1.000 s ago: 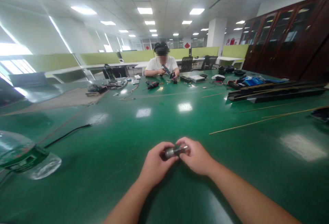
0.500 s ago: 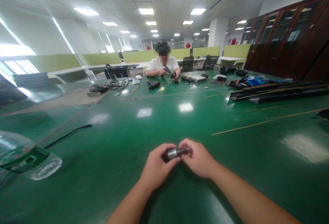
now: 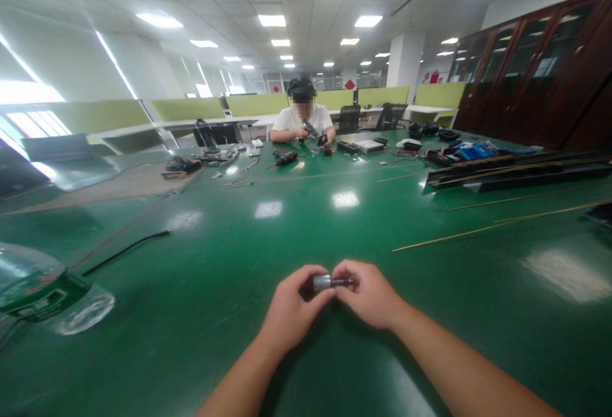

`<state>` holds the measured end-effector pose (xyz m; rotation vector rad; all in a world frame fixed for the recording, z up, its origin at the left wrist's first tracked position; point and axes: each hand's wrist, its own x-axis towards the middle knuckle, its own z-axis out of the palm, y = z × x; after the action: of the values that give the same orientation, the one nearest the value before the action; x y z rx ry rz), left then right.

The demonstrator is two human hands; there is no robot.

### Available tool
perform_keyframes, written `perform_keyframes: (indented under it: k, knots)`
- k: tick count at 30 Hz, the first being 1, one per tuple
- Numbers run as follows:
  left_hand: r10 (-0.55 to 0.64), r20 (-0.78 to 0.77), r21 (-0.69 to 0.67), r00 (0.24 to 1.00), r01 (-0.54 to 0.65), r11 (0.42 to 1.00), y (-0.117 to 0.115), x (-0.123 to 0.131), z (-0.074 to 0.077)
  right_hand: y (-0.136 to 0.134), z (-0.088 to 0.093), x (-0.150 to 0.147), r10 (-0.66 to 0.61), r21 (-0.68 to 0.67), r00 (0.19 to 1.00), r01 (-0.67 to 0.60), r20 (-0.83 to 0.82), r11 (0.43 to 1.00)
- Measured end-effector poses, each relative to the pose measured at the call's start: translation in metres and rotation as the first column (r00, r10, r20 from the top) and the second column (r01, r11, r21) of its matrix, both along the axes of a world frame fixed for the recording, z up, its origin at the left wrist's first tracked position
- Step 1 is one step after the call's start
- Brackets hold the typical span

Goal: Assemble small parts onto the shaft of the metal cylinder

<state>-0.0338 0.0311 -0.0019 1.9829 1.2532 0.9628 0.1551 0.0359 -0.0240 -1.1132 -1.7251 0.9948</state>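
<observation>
Between my two hands is a small metal cylindrical part point(image 3: 322, 282), silver and wider at its left end, with a thinner dark shaft point(image 3: 340, 282) running to the right. My left hand point(image 3: 299, 302) is closed round the wide end, thumb below and fingers above. The thin shaft sits in the pinch of my right hand point(image 3: 368, 292), whose fingertips nearly meet those of the left. Held roughly level, the part is just above the green tabletop point(image 3: 306, 238). Its exact kind is not clear, and my fingers hide both its ends.
A clear plastic bottle point(image 3: 52, 292) lies at the left near a black cable point(image 3: 127, 252). Thin yellowish rods point(image 3: 449, 238) and black channels point(image 3: 521, 178) lie at the right. Across the table a person point(image 3: 302, 117) holds a tool, near a power drill point(image 3: 285, 158).
The metal part has turned slightly in my fingers and now lies more level, its silver end looking a little different. Both hands stay in nearly the same place.
</observation>
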Motion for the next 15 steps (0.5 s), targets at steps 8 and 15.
perform_keyframes:
  k: [8,15]
  knots:
    - [0.002,0.002,-0.023,1.000,-0.002,1.000,-0.0008,-0.0002,0.0001,-0.0014,0.0015,0.0000,-0.004,-0.023,1.000,0.004,-0.006,1.000]
    - [0.023,0.005,-0.031,1.000,-0.023,0.999,0.0008,-0.0001,0.0004,-0.0018,0.0057,0.0004,-0.020,-0.015,1.000,0.020,0.000,1.000]
